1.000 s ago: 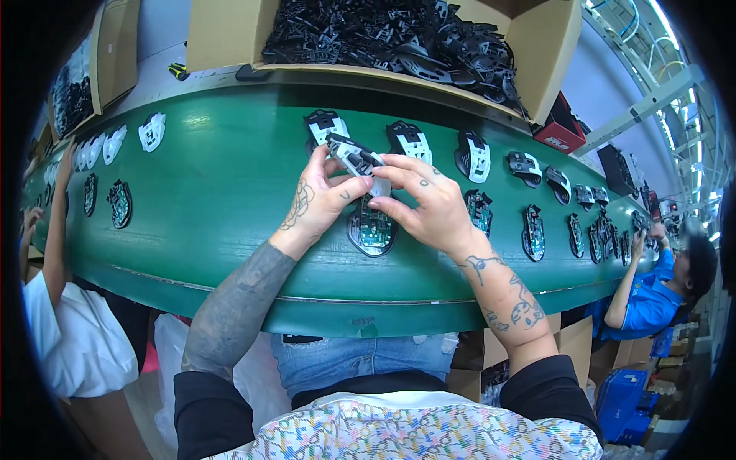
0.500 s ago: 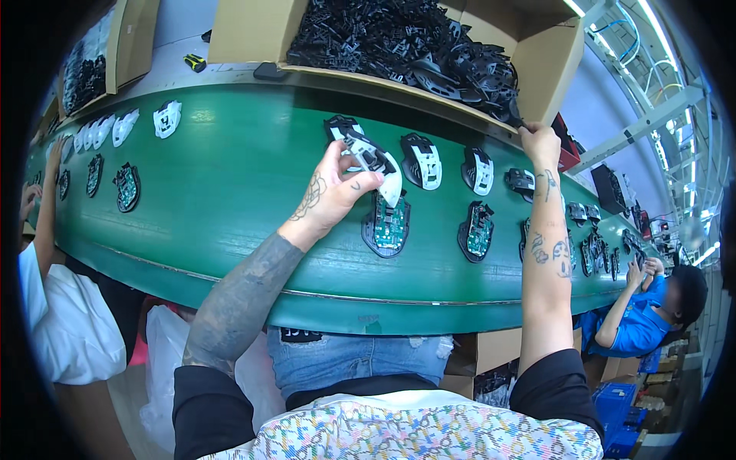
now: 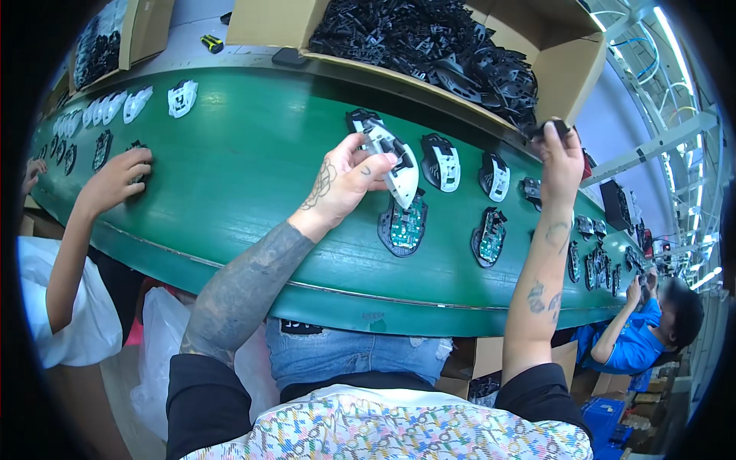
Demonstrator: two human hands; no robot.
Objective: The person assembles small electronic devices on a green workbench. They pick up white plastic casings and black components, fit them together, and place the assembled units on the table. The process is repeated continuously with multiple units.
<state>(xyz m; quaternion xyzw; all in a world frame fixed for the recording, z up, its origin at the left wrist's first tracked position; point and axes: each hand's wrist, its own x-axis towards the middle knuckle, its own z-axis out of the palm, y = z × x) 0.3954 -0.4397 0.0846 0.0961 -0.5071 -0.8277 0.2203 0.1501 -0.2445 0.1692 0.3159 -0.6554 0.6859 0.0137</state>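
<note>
My left hand [image 3: 343, 178] is closed around a white mouse shell [image 3: 404, 188] with black parts inside, tilted above the green work surface [image 3: 253, 161]. Just under that shell is a black mouse base [image 3: 397, 244] with a green circuit board. Raised at the front edge of a cardboard box [image 3: 569, 67], my right hand [image 3: 563, 162] pinches a small black plastic part [image 3: 555, 127]. Loose black plastic parts [image 3: 429, 46] fill the box. White-and-black mouse shells [image 3: 442, 162] lie between my hands, beyond another base with a board [image 3: 488, 239].
At the left, a co-worker's hand [image 3: 123, 175] reaches over a mouse base, near a row of white shells [image 3: 138, 104]. Another person in blue [image 3: 629, 333] handles parts at the far right. A yellow-and-black cutter [image 3: 211, 44] lies behind the surface.
My right hand has lifted away from the box edge with a small black part. The shell in my left hand shifted slightly right in view. The left co-worker's hand moved over a mouse base.
</note>
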